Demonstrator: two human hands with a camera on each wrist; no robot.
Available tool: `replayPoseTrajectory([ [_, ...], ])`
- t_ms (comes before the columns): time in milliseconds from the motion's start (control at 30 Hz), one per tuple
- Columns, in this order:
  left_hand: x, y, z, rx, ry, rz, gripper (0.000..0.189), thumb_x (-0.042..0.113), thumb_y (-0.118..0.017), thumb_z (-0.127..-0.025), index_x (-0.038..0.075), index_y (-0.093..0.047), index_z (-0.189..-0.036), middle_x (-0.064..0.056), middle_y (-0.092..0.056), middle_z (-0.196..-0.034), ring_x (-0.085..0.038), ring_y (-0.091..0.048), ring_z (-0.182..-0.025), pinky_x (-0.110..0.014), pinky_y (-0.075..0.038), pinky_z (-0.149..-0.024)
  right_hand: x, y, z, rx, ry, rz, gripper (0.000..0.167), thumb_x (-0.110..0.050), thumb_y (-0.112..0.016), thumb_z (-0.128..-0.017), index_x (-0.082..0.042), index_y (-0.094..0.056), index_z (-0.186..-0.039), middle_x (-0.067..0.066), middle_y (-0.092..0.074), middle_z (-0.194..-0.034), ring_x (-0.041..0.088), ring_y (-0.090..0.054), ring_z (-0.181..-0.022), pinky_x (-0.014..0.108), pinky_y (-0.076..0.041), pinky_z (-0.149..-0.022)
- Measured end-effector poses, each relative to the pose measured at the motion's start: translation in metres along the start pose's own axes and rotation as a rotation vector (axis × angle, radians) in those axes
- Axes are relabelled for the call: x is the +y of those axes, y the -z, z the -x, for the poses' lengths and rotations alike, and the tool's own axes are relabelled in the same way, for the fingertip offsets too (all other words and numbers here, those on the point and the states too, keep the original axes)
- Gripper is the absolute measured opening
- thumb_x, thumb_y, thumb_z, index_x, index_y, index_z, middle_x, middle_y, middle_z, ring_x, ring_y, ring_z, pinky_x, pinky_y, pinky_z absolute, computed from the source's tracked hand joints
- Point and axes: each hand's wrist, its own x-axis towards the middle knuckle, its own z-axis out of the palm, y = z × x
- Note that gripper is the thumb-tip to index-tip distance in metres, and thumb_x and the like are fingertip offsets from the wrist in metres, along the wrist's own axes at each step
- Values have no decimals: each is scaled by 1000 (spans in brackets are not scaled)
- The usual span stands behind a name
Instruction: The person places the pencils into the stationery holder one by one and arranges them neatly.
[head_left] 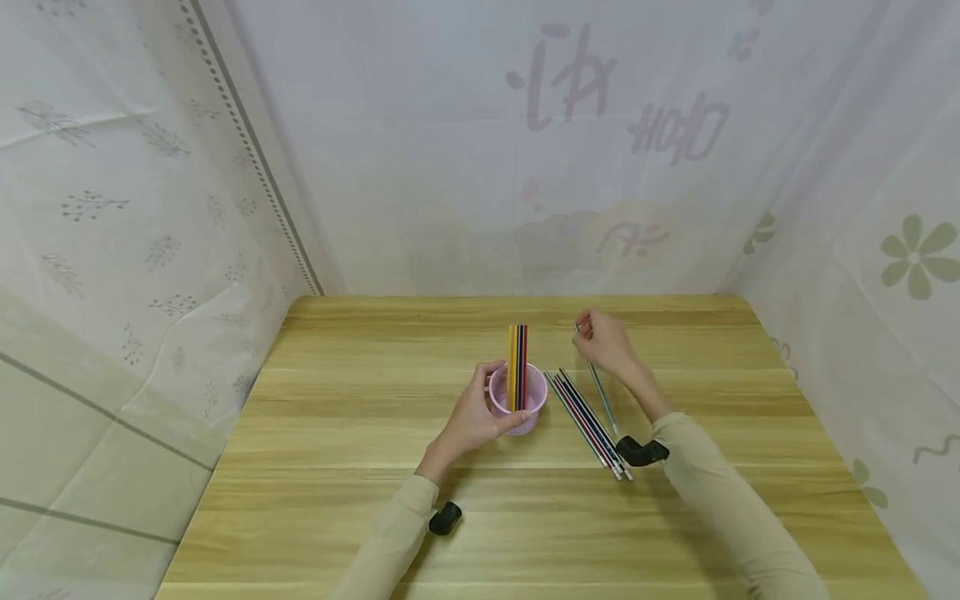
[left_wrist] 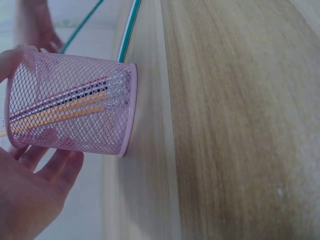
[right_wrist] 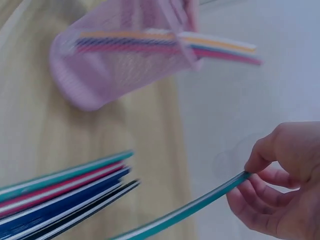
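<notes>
A pink mesh pen holder (head_left: 539, 398) stands on the table, with my left hand (head_left: 472, 415) gripping it around its upper part. Inside it several pencils (left_wrist: 75, 102) in yellow, dark blue and red lean together, their upper ends above the rim. To the right, my right hand (head_left: 607, 345) pinches one green pencil (right_wrist: 195, 205) near its end between thumb and fingers. That pencil slants down toward the table; whether its lower end touches is unclear. Between the hands lies a bundle of pencils (head_left: 585, 421) in green, red, blue and black.
Everything is on a wood-grain table (head_left: 337, 433). A white patterned curtain (head_left: 420, 167) hangs behind it, and more patterned cloth (head_left: 97, 217) hangs at the sides. A black wrist camera (head_left: 642, 452) sits over the bundle's near ends in the head view.
</notes>
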Motion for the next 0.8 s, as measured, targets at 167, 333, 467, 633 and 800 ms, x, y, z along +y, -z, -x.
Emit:
replayPoseTrajectory([
  [167, -1, 0, 0, 2, 4, -14, 87, 29, -90, -76, 14, -39, -145, -7, -50, -149, -28, -56, -128, -46, -52, -103, -23, 11, -1, 107, 61, -73, 24, -1, -56, -89, 6, -58, -111, 20, -64, -96, 32, -65, -86, 38, -56, -77],
  [333, -2, 0, 1, 0, 14, -26, 88, 29, -90, -76, 14, -38, -146, -6, -49, -150, -28, -56, -128, -45, -52, -103, -44, 18, 0, 176, 94, -169, 24, -2, -56, -89, 3, -59, -112, 18, -64, -97, 30, -65, -86, 28, -54, -73],
  [467, -3, 0, 0, -2, 19, -39, 89, 29, -90, -76, 14, -38, -146, -5, -49, -151, -29, -56, -128, -45, -52, -103, -57, 22, 2, 227, 126, -238, 23, -2, -57, -91, 3, -59, -113, 17, -64, -97, 28, -63, -86, 17, -51, -67],
  [633, -2, 0, 0, -1, 17, -33, 88, 28, -90, -76, 14, -38, -146, -6, -49, -150, -29, -56, -128, -46, -52, -103, -73, 26, 7, 316, 188, -300, 21, 1, -58, -91, 4, -60, -112, 16, -63, -95, 25, -62, -84, 11, -51, -64],
  [800, -3, -1, -1, 2, 4, -24, 87, 28, -90, -76, 14, -39, -145, -6, -50, -150, -27, -55, -130, -45, -52, -103, -89, 30, 10, 408, 244, -386, 20, 7, -59, -90, 5, -61, -109, 16, -63, -93, 17, -62, -80, 11, -53, -62],
])
